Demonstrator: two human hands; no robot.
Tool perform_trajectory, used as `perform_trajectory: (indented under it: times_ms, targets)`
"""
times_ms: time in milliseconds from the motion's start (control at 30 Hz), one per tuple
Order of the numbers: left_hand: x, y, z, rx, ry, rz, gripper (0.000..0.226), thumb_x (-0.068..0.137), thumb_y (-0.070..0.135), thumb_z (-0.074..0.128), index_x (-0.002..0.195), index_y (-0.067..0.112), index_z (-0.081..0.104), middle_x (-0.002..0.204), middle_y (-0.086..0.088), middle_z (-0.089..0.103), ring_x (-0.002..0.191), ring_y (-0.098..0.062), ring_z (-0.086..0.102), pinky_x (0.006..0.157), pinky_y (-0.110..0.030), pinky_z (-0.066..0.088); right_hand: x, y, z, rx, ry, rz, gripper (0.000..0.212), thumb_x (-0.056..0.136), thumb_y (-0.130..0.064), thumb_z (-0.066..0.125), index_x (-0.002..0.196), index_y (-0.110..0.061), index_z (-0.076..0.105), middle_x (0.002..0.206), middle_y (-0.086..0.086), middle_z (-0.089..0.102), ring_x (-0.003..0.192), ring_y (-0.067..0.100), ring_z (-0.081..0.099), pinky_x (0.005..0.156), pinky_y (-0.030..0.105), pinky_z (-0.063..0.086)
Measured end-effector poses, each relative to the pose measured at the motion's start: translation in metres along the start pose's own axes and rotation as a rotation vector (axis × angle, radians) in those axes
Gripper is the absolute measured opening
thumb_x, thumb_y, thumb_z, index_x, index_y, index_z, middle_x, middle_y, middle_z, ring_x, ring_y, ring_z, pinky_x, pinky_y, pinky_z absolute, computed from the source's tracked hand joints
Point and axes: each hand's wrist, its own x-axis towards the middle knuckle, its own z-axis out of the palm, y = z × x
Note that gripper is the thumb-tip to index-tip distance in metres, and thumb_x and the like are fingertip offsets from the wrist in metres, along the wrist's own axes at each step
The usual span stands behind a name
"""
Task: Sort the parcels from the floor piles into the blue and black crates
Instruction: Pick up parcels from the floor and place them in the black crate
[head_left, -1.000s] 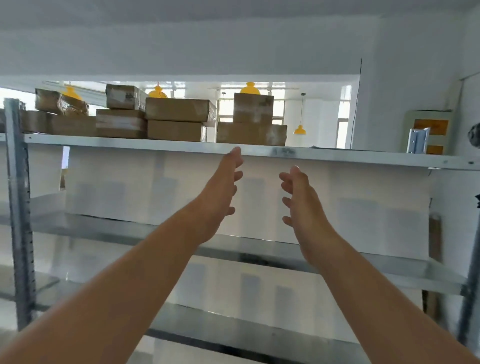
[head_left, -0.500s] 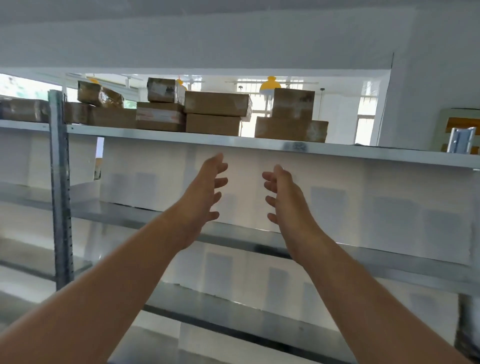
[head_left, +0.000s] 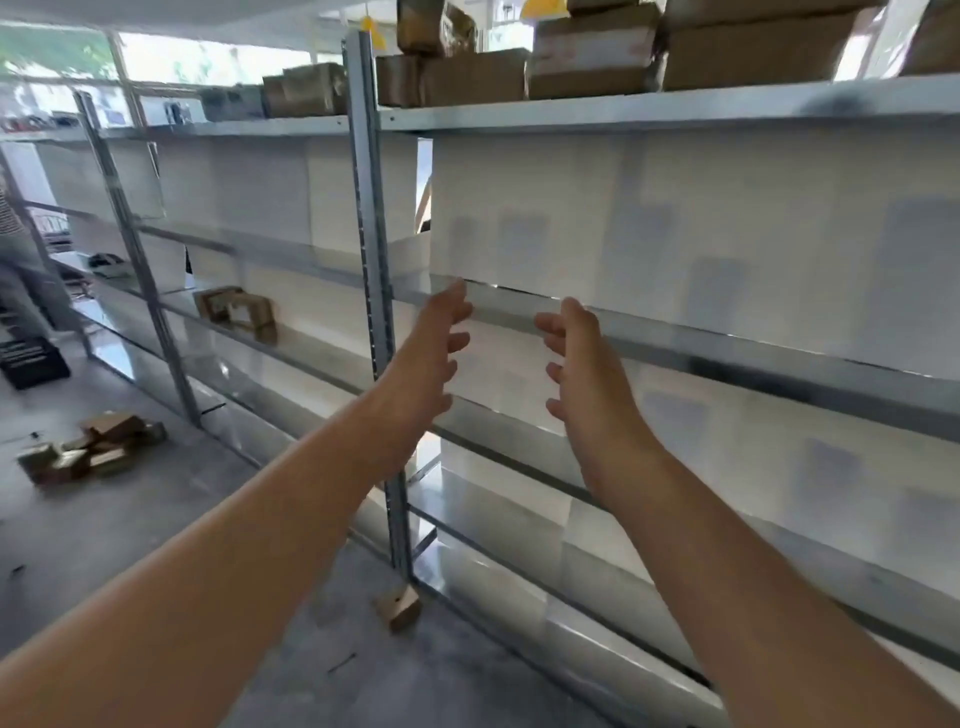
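Left hand (head_left: 427, 358), right hand (head_left: 584, 376) empty; floor parcels (head_left: 93, 451) well apart.

Two bare hands and forearms, seen from the person's own head.

The left hand (head_left: 426, 358) and the right hand (head_left: 582, 364) were uncovered, their fingers slender and slightly blurred. Behind each hand a narrow wrist broadened into a smooth forearm. The left forearm (head_left: 234, 545) and the right forearm (head_left: 753, 571) were bare right back to the picture's lower edge.
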Motion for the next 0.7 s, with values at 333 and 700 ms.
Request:
perform_trajectory:
  times_ms: [333,700]
  targets:
    - [0.051,-0.100,-0.076,0.042,0.093,-0.114,0.075,0.081,0.076,0.032,0.142,0.038,0.052,0.150,0.009,0.048,0.142,-0.013,0.038,0.121,-0.044,0.022,0.058,0.089,0.107,-0.086,-0.211,0.064,0.042,0.114,-0.055,0.025,0.129,-0.039,0.061,0.122,-0.023,0.057,0.122,0.005,0.052,0.121,0.046,0.038]
    - [0.133,-0.220,-0.150,0.009,0.244,-0.343,0.081,0.071,0.087,0.035,0.142,0.051,0.050,0.160,0.006,0.039,0.151,-0.023,0.028,0.122,-0.054,0.019,0.156,0.190,0.197,-0.070,-0.421,0.252,0.047,0.114,-0.047,0.030,0.149,-0.036,0.059,0.139,-0.015,0.050,0.136,0.010,0.047,0.120,0.042,0.039]
